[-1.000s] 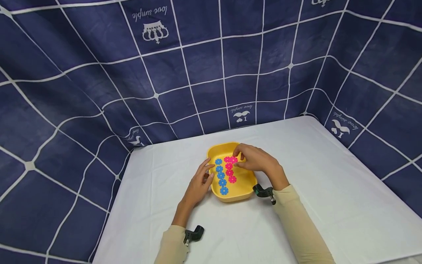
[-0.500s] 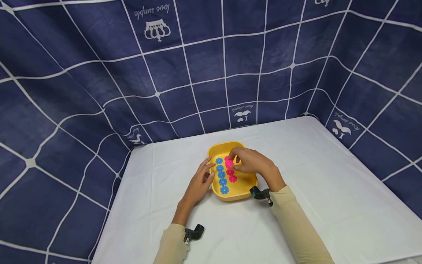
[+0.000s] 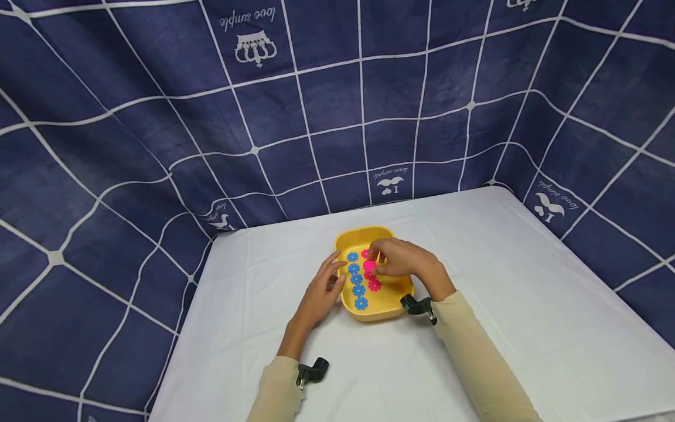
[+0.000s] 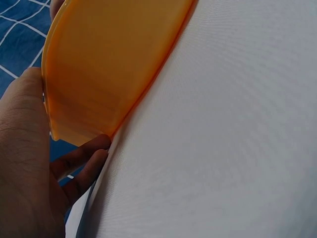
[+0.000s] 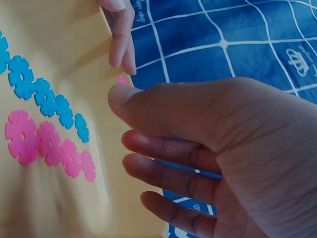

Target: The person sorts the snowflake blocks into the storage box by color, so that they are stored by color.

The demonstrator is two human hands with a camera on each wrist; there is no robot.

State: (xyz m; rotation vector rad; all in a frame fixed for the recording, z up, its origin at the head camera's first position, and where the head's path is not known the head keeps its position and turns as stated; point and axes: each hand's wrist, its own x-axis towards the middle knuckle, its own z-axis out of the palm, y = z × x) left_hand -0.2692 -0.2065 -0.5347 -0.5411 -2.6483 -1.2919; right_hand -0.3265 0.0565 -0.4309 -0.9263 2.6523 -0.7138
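A yellow tray (image 3: 377,308) lies on the white table with several blue flower-shaped discs (image 3: 358,291) in a row and a row of pink flower-shaped discs (image 3: 374,285) beside them. My right hand (image 3: 408,258) is over the tray, pinching one pink disc (image 5: 122,79) above the pink row; in the right wrist view the thumb covers most of it. At the tray's left side, my left hand (image 3: 319,293) rests with relaxed fingers against the rim. In the left wrist view its thumb touches the rim and lower fingers (image 4: 89,158) touch the outer wall.
The white cloth (image 3: 253,293) covers the table around the tray. Dark blue curtain fabric (image 3: 327,117) with white grid lines hangs behind and at both sides. A black camera mount (image 3: 312,372) sits on each wrist.
My right hand has shifted left and slightly down, bringing the pinched pink disc from beside the pink row to over it. The left hand has stayed against the tray.
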